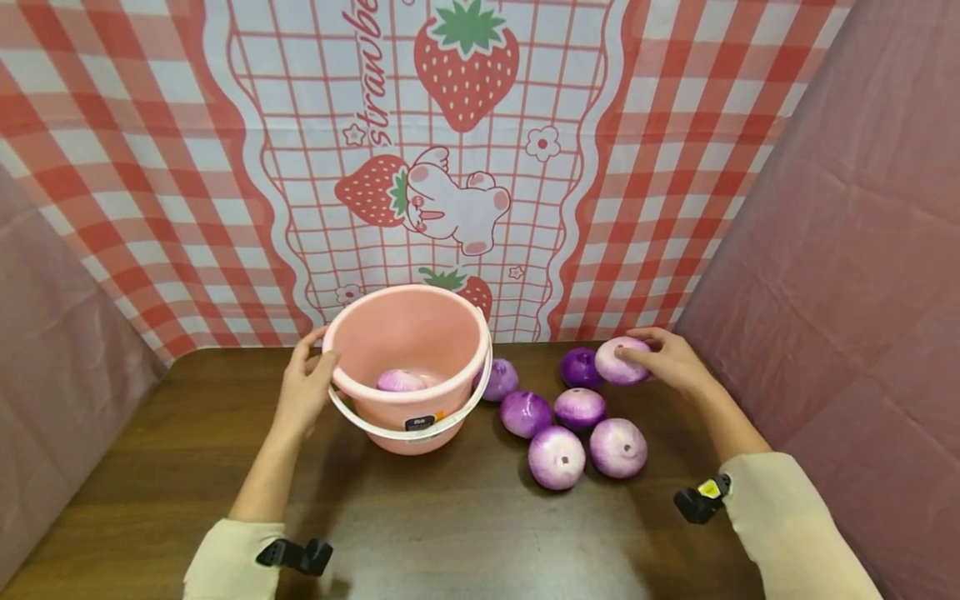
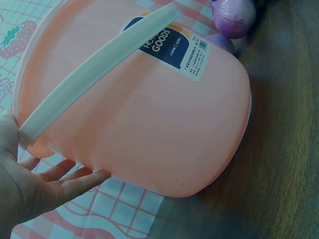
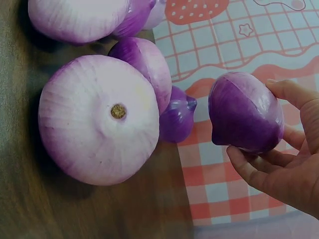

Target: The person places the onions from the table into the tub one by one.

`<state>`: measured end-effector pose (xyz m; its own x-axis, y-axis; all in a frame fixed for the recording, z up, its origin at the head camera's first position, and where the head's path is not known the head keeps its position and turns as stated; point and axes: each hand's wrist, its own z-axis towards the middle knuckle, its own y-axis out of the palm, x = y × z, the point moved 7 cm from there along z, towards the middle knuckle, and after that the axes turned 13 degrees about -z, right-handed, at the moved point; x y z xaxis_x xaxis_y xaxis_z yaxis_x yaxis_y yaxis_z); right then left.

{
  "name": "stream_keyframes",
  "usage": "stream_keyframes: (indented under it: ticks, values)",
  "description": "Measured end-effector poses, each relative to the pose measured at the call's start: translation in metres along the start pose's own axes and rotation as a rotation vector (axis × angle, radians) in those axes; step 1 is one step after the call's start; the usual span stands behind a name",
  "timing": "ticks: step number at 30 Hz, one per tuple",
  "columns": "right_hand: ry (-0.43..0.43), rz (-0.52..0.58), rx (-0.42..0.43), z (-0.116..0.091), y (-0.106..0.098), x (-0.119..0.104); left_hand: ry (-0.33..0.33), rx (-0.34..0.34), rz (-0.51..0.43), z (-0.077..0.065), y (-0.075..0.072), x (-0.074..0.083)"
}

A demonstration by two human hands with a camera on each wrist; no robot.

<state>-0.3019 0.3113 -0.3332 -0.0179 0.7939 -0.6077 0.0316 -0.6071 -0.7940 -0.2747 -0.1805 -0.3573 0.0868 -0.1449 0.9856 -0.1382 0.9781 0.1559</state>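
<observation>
My left hand [image 1: 303, 387] grips the left side of a pink bucket [image 1: 408, 321], thumb at the rim and fingers along the outer wall. One purple onion [image 1: 401, 381] lies inside the bucket. The bucket's white handle [image 2: 99, 72] hangs down across its front, over a dark label. On the right, my right hand [image 1: 672, 360] holds a purple and white onion [image 3: 246, 113] between thumb and fingers, raised beside the other onions. Below it sit a dark purple onion [image 1: 579, 367] and a paler onion [image 1: 618, 447].
More onions stand on the brown wooden table [image 1: 420, 533] between the bucket and my right hand, among them a large pale onion [image 1: 557, 457] in front and a purple onion [image 1: 526, 414]. A strawberry-print cloth [image 1: 525, 208] hangs behind the table, with pink cloth at both sides.
</observation>
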Motion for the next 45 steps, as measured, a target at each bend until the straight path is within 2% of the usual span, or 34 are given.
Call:
stream_keyframes:
  ticks: [9,15,28,37,45]
  values:
    - [-0.005,0.007,-0.007,0.004,0.000,-0.008,-0.007,0.006,-0.005,0.001,0.000,-0.002]
    - [-0.021,-0.027,-0.001,0.007,-0.002,-0.013,-0.007,0.007,-0.009,0.001,0.001,-0.002]
    - [-0.032,0.015,-0.024,0.010,-0.002,-0.029,-0.012,-0.001,-0.021,0.000,0.000,-0.002]
    - [-0.052,-0.031,0.005,0.009,-0.004,-0.038,-0.005,0.001,-0.008,0.000,0.000,-0.001]
    - [-0.068,0.007,-0.001,0.011,-0.003,-0.044,0.010,-0.001,-0.031,0.001,0.000,-0.002]
